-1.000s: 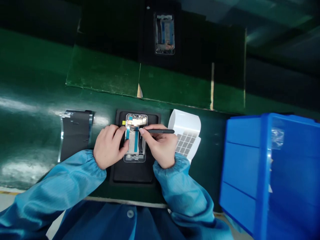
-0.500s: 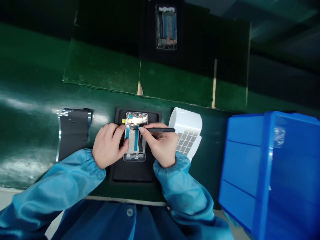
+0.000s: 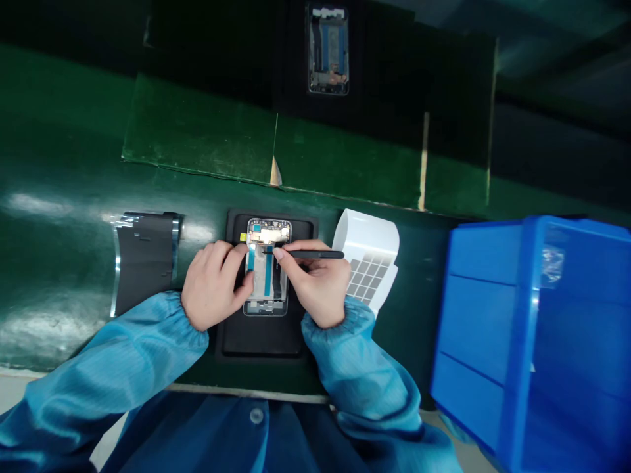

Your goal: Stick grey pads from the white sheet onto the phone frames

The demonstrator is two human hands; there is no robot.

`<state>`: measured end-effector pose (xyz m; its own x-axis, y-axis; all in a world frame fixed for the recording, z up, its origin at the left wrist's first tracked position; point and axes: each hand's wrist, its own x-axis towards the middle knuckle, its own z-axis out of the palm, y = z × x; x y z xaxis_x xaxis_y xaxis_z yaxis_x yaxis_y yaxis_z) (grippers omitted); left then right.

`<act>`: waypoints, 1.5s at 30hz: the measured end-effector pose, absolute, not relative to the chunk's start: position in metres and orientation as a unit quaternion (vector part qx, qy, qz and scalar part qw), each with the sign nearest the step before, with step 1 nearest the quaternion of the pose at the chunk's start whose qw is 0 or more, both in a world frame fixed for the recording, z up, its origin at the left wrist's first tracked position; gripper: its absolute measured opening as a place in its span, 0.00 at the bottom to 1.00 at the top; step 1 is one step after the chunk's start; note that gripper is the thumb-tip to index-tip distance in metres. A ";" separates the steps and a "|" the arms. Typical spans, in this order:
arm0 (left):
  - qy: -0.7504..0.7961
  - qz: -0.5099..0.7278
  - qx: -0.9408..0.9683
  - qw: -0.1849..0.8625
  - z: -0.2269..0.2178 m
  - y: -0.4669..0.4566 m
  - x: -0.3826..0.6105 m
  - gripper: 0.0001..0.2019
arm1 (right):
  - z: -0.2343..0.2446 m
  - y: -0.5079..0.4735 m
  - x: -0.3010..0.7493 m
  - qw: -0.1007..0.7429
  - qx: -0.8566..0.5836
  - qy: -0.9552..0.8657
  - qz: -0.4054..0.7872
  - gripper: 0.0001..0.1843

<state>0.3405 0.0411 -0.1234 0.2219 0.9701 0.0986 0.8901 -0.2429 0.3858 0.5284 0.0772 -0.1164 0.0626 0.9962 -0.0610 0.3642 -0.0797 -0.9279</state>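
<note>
An opened phone [image 3: 261,289] lies on a black tray [image 3: 261,338], its circuit board at the far end and blue strips along its middle. My left hand [image 3: 211,286] is curled at the phone's left edge, thumb and forefinger against it, steadying it. In my right hand [image 3: 318,286], black tweezers [image 3: 315,254] are pinched between thumb and fingers. Their thin tip points left, over the phone's inside just below the board. Whether the tip touches or grips anything is too small to tell. A yellow tab [image 3: 243,237] sticks out at the phone's upper left.
To the left lies a dark sheet [image 3: 148,263] with shiny edges. A curled white sheet of grey square stickers [image 3: 367,276] is beside my right hand. A blue bin [image 3: 478,315] stands at the right. Another opened phone [image 3: 328,52] lies on the raised green shelf [image 3: 345,157].
Both hands keep nearly the same pose. The tweezers have shifted very slightly at the phone; the whole view has moved up a little.
</note>
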 end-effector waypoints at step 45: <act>0.597 0.160 0.778 0.109 -0.126 0.040 0.339 0.17 | -0.116 0.078 0.528 0.395 -0.610 -0.550 0.412 0.08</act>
